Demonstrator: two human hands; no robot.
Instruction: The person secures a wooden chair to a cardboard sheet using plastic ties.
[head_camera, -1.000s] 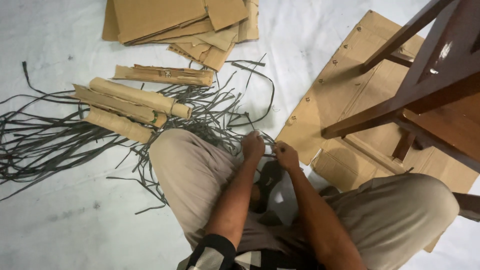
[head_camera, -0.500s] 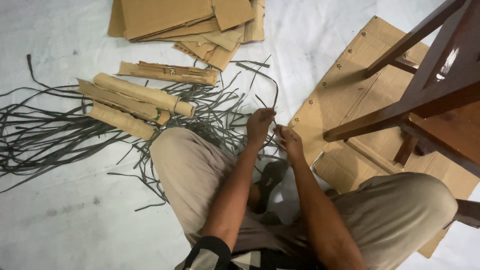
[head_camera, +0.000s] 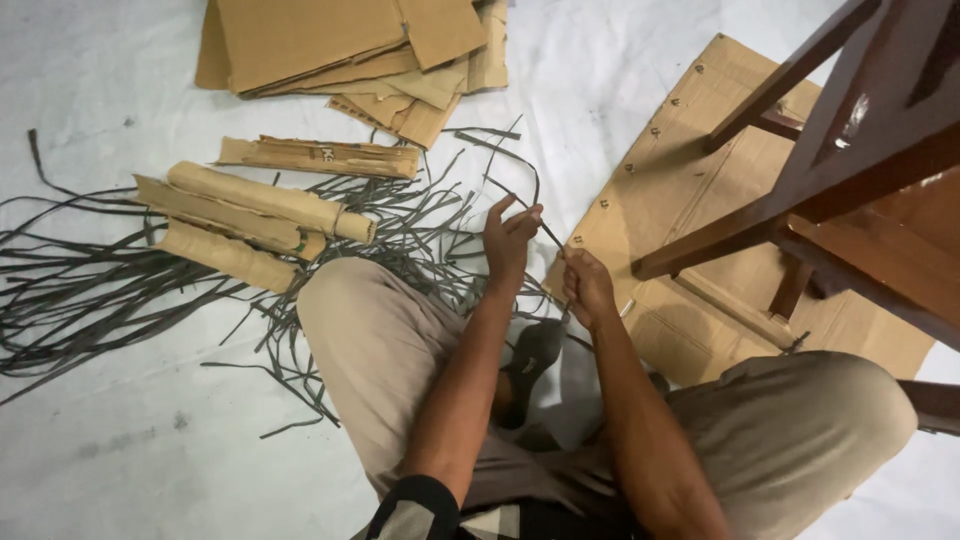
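Observation:
I sit cross-legged on a white floor. My left hand (head_camera: 510, 238) is raised above my left knee and pinches a thin dark grey strip (head_camera: 520, 168) that arcs up and away from it. My right hand (head_camera: 586, 285) grips the same strip a little lower and to the right. A tangled heap of similar grey strips (head_camera: 150, 270) spreads across the floor to the left. Rolled cardboard tubes (head_camera: 250, 210) lie on that heap.
A stack of flat cardboard sheets (head_camera: 350, 50) lies at the top. A large flattened cardboard piece (head_camera: 690, 190) lies on the right under a dark wooden chair (head_camera: 850, 180). My knees in beige trousers (head_camera: 380, 340) fill the bottom middle.
Both hands have risen and moved away from my lap, drawing the grey strip up and taut between them. The view has shifted slightly.

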